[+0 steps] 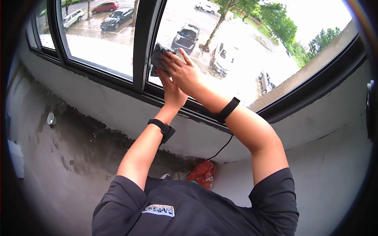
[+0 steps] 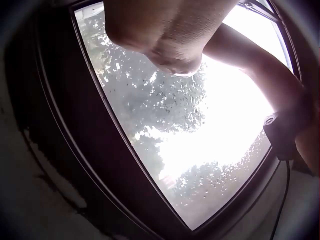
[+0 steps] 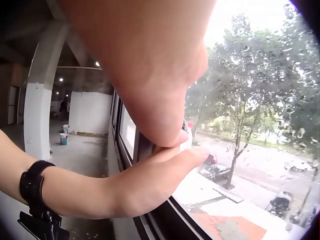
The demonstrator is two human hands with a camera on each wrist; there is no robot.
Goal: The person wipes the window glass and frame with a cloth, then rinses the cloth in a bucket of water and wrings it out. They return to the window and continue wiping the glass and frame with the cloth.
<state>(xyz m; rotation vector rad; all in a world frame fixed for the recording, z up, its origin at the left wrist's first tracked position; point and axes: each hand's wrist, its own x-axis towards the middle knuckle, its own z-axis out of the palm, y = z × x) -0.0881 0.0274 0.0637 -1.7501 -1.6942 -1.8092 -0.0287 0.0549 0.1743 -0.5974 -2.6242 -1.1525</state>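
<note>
In the head view a grey cloth lies against the window glass beside the dark vertical frame. My right hand presses on it with spread, mostly straight fingers. Just below, my left hand reaches up with its fingertips on the cloth's lower part. The two hands are close together and partly overlap. The left wrist view shows my left hand in front of wet glass, its fingers hidden. In the right wrist view my right hand is above my left hand; the cloth is mostly hidden there.
Black window frame and sill rail run along the wall. A red bag lies on the floor below, near a black cable. A white cup-like object is at the left. Cars and trees stand outside.
</note>
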